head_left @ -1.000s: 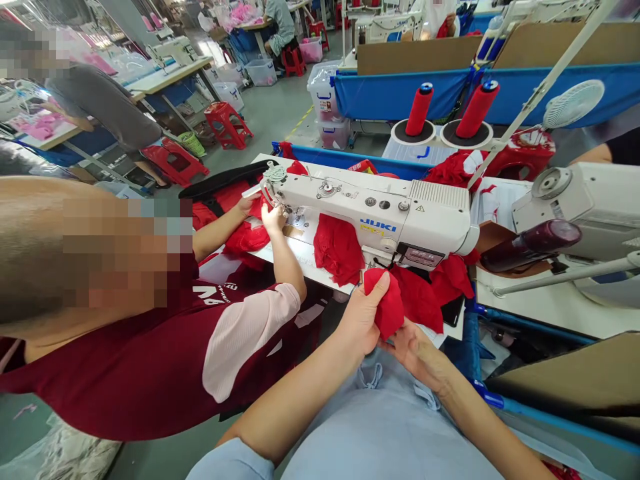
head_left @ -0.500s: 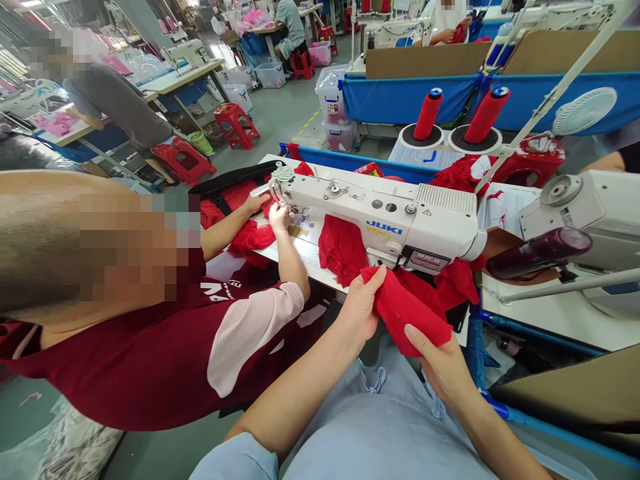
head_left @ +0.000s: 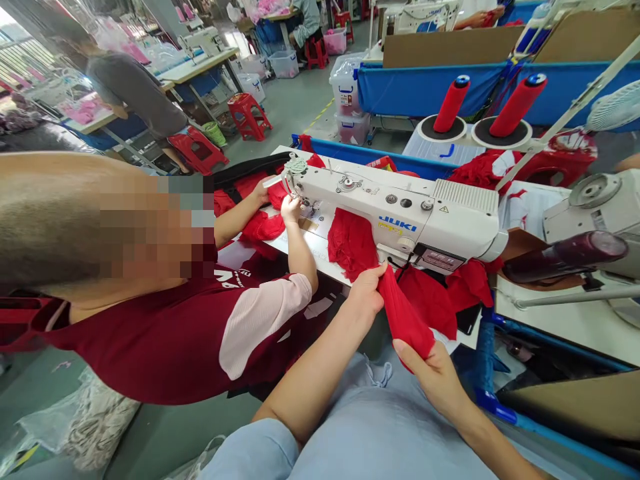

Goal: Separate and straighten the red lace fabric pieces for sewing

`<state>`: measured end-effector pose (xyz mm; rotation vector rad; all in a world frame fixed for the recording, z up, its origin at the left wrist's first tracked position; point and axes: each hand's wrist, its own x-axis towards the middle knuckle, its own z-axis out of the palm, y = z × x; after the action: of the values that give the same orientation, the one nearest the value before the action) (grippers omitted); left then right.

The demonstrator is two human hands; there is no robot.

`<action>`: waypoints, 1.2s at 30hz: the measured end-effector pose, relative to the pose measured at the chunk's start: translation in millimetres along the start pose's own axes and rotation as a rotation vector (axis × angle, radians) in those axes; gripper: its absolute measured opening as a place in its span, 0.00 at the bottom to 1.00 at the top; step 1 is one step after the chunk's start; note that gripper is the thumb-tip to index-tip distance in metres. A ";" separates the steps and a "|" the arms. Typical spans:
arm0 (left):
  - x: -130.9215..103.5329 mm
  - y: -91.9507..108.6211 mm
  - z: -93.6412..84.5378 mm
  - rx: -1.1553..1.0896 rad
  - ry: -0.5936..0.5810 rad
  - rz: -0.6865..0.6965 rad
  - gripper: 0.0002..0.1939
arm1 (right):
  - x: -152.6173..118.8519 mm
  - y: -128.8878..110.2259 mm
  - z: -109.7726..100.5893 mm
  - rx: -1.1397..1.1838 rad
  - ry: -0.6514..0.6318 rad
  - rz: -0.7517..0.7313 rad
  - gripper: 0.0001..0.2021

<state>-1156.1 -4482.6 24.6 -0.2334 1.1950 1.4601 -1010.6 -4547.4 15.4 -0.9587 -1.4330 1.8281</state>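
Note:
A piece of red fabric (head_left: 406, 319) stretches between my two hands in front of the sewing table. My left hand (head_left: 367, 292) pinches its upper left end, close to the table's front edge. Lower down, my right hand (head_left: 429, 368) grips the other end with the thumb on top. Just beyond stands a white sewing machine (head_left: 395, 207), with red cloth (head_left: 351, 243) bunched under its arm. More red cloth (head_left: 427, 300) lies on the table right behind the piece I hold.
On my left a co-worker in a dark red shirt (head_left: 165, 347) has both hands at the needle end of the machine. Two red thread cones (head_left: 517, 105) stand behind it. A second machine (head_left: 595, 207) and a dark bottle (head_left: 565, 257) are at the right.
The red fabric has gone from spread wide to a narrower, tauter strip between my hands. My right hand has moved slightly left and down. The view has shifted a little.

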 end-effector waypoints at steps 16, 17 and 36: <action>8.1 19.1 4.2 0.084 0.145 -0.107 0.12 | 24.6 2.8 16.5 0.024 -0.059 -0.073 0.27; 9.3 18.6 4.2 0.089 0.140 -0.115 0.12 | 24.4 4.1 15.7 0.037 -0.052 -0.060 0.27; -19.7 -16.1 -22.5 0.091 -0.220 -0.213 0.05 | 38.0 -11.8 -13.1 0.534 0.375 0.310 0.22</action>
<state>-1147.3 -4515.1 20.1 -0.1290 1.0225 1.2096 -1019.9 -4506.8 18.6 -1.1951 -0.5488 1.9656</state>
